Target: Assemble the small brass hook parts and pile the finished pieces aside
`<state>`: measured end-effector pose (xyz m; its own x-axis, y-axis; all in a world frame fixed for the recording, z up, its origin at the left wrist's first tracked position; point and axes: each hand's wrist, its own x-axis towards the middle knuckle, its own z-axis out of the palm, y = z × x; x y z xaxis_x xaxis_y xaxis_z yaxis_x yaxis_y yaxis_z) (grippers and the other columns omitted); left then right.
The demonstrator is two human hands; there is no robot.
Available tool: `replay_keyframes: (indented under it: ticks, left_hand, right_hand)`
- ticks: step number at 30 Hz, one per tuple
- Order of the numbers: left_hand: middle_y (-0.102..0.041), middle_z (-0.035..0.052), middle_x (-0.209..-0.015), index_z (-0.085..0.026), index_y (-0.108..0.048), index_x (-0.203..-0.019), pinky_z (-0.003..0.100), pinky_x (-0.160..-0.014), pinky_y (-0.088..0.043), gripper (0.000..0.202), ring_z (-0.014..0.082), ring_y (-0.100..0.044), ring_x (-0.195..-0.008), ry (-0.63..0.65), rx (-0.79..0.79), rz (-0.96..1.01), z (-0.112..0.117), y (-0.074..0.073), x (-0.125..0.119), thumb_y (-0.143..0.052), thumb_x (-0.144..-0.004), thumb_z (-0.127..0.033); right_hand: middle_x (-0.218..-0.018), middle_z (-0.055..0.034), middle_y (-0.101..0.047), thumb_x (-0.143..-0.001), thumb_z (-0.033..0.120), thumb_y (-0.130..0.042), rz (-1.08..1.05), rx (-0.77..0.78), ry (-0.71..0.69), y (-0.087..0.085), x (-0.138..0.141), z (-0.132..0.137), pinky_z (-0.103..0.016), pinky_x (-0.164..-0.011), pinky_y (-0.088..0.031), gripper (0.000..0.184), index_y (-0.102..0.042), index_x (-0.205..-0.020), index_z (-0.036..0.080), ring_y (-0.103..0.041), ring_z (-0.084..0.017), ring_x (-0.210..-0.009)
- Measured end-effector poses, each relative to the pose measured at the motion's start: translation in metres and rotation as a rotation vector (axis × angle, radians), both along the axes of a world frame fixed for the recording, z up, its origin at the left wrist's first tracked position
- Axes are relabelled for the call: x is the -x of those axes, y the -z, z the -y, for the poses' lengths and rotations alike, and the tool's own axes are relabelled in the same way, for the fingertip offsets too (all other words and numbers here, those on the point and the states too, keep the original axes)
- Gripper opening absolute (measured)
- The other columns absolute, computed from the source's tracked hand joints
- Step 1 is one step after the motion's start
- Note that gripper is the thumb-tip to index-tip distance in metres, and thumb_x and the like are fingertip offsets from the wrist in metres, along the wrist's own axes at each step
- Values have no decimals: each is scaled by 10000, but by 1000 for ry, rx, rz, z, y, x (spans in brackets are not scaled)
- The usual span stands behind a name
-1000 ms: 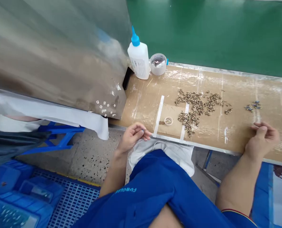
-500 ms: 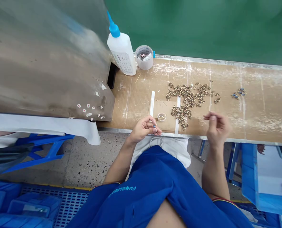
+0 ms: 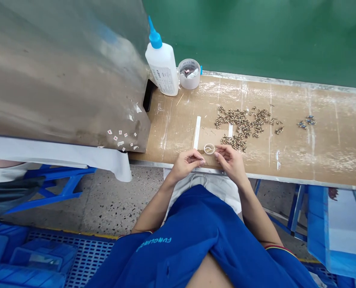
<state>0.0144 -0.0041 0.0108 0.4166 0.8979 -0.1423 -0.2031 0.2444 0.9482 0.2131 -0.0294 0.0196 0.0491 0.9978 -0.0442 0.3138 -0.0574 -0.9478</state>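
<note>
small cup (image 3: pixel 205 149) sits on the bench (image 3: pixel 334 136), just left of the brass pieces (image 3: pixel 241 124). left hand (image 3: pixel 184 165): fingertips pressed together (can't tell on what). right hand (image 3: pixel 233 163): at cup's rim, grip unclear. go light, cup could tip.

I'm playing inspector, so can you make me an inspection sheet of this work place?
Surface: cardboard sheet with pale tape strips.
Job's things: scattered brass-coloured parts, a smaller bluish group to their right, and a small round dish.
Clutter: white bottle with a blue cap, round tub holding scraps, thin stick.
Left hand: fingers pinched; anything held is too small to tell.
Right hand: fingers by the dish's edge; touching is unclear.
Cables: nothing seen.
Surroundings: green surface beyond, metal panel and blue crates at the picture's left.
</note>
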Motion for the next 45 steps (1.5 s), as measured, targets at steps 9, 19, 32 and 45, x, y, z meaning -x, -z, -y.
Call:
replay_keyframes:
  ticks: [9, 19, 32, 45]
  left_hand:
    - [-694, 44, -764, -126, -721, -841, 207, -614, -538, 314, 107, -635, -654, -24, -23, -113, 2, 0, 0, -822, -781, -417]
    - [-674, 46, -747, -132, -720, -815, 204, -549, -490, 275, 102, -598, -619, 5, -191, -194, 0, 4, 0, -725, -875, -400]
    - [-598, 0, -665, -153, -698, -778, 196, -481, -366, 159, 76, -485, -528, -73, -408, -419, 4, 4, -6, -657, -890, -258]
    - [-594, 1, -655, -169, -699, -790, 224, -523, -370, 165, 97, -488, -548, -72, -533, -479, 9, -1, -8, -619, -922, -227]
  right_hand:
    - [-836, -44, -669, -931, 307, -653, 134, -256, 54, -1, 9, -9, -282, -565, -465, 140, -741, -870, 217, -579, -155, -678]
    - [-1025, -87, -661, -984, 193, -567, 548, -485, -110, -9, 8, -26, -344, -773, -502, 214, -743, -866, 227, -585, -205, -887]
    - [-925, -71, -619, -985, 213, -573, 615, -445, -176, -14, 4, -32, -319, -705, -425, 209, -715, -831, 218, -518, -194, -822]
    - [-807, -43, -739, -1002, 397, -539, 108, -169, 33, -19, 4, -7, -307, -641, -535, 251, -676, -876, 229, -688, -184, -717]
